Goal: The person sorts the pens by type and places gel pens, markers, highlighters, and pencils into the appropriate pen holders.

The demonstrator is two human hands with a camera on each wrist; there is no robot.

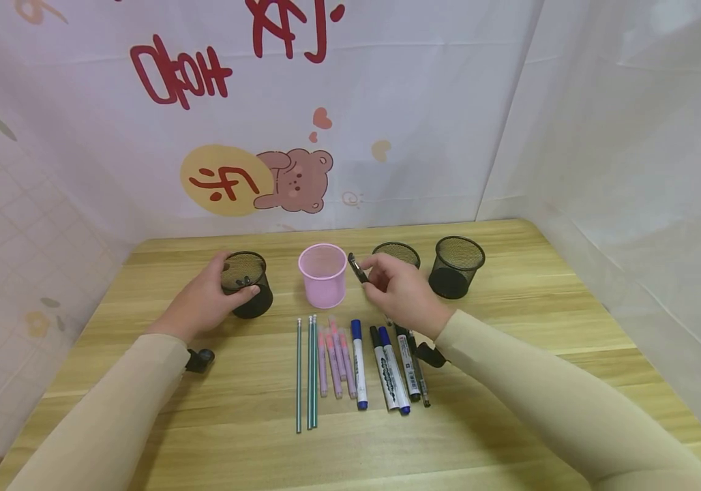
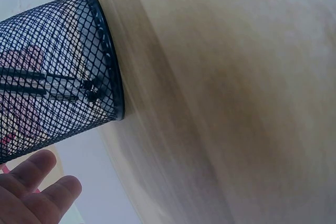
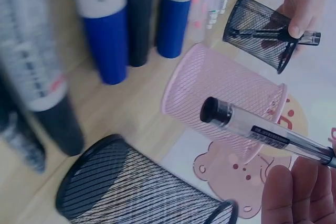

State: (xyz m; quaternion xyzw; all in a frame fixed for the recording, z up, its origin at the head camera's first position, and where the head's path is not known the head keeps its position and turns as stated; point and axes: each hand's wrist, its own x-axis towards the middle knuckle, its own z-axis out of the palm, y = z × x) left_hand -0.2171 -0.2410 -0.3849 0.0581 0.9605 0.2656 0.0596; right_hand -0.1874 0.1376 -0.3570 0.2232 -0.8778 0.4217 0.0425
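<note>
My left hand (image 1: 198,307) grips a black mesh pen cup (image 1: 254,302) at the left, thumb over the near side of its rim. Through the mesh in the left wrist view, pens (image 2: 47,86) show inside that cup. My right hand (image 1: 410,294) holds a clear-barrelled pen with black ends (image 3: 270,136), raised between a pink mesh cup (image 1: 324,288) and a second black mesh cup (image 1: 396,248). The right hand partly hides this second cup. In the right wrist view the pen passes in front of the pink cup.
Another black mesh cup (image 1: 451,281) stands at the far right. In front of the cups lie green pencils (image 1: 299,375), several pink-and-purple pens (image 1: 334,361), whiteboard markers (image 1: 359,368) and a dark pen (image 1: 424,389) partly under the right wrist. A printed cloth backdrop (image 1: 418,102) rises behind the table.
</note>
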